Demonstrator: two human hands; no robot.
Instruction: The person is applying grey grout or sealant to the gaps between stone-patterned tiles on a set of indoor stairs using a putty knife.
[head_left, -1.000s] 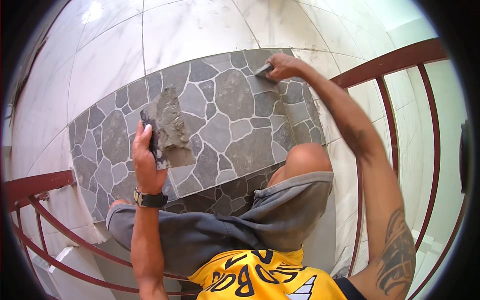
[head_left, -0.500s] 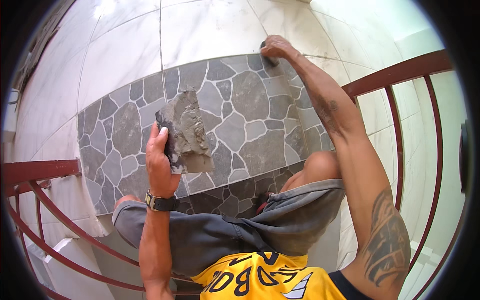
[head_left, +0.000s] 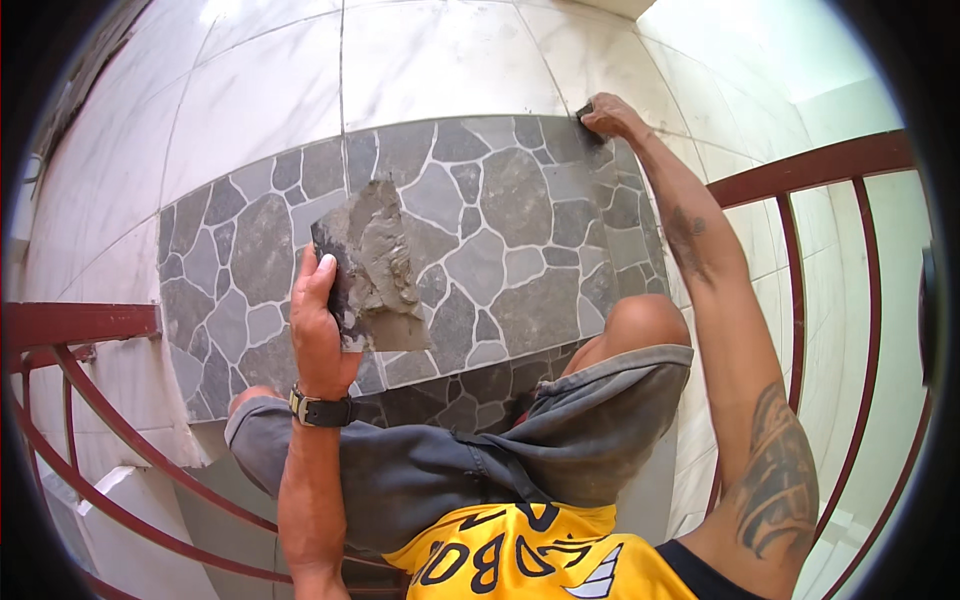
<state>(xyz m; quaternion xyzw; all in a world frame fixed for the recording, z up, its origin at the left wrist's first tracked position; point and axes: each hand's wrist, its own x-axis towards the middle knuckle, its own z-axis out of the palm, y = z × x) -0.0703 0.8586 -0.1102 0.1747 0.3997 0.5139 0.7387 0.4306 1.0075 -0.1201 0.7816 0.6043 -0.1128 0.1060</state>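
My left hand (head_left: 316, 310) grips a flat square board (head_left: 396, 332) by its left side; a lumpy mound of wet grey mortar (head_left: 380, 255) covers much of it. The board is over the grey stone-patterned tiled step (head_left: 252, 265). At the upper right, my right hand (head_left: 614, 118) is closed on a small dark flat tool (head_left: 586, 112), held at the step's back corner against the white marbled tiles (head_left: 450, 65). The tool is partly hidden by my fingers, and the tiles just below it look smeared or shadowed.
Dark red metal railings flank me on the left (head_left: 80, 322) and right (head_left: 810, 162). My bent knee (head_left: 645, 325) in grey shorts is by the step's front edge. A darker stone-patterned surface (head_left: 470, 395) lies lower, below that edge, and a pale wall (head_left: 850, 80) rises at the far right.
My right hand has travelled up to the step's back edge, then rightward along it to the corner. The whole view has shifted slightly; my left hand still holds the loaded board.
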